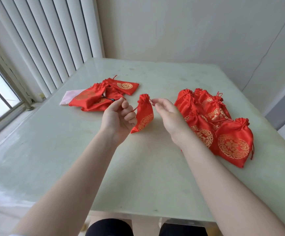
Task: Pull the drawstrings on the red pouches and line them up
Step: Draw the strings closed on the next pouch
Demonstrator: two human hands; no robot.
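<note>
A small red satin pouch [144,114] with a gold round pattern hangs in the air between my hands, its mouth gathered tight. My left hand [118,116] pinches the red drawstring on the pouch's left side. My right hand [168,114] is on the pouch's right, fingertips at the other string end; whether it pinches the string is unclear. A loose heap of flat red pouches [104,94] lies at the back left of the table. Several cinched red pouches [213,120] lie overlapping on the right, behind my right hand.
The pale green glossy table [70,159] holds everything. A pink cloth piece [70,98] sticks out from under the left heap. Vertical white blinds [44,40] and a window stand at the left, a plain wall behind. My knees show below the table's near edge.
</note>
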